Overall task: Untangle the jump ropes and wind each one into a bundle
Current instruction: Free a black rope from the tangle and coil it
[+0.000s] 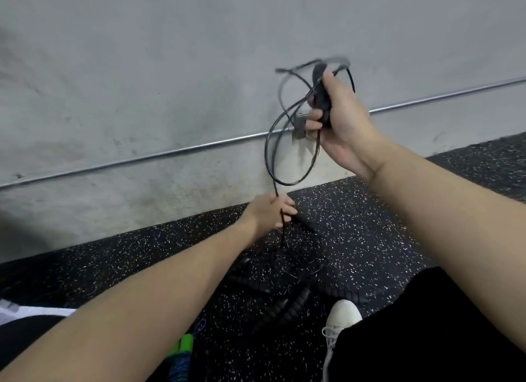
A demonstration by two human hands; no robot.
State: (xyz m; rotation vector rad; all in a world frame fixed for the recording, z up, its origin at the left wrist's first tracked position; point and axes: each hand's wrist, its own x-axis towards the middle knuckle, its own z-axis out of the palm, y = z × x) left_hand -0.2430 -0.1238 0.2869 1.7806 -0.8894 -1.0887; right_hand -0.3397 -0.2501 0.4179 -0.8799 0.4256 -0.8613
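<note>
Hands' grip on black rope; tangled ropes, white shoe below.

Rope was plain black, handle black too; floor was black with white speckles all over; wall was grey and smudgy with a silver pipe across it; shoe was white; another rope had green handles and blue cord.

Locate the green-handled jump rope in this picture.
In the head view, the green-handled jump rope lies on the speckled floor at bottom centre, beneath the left forearm, left of the white shoe.
</note>
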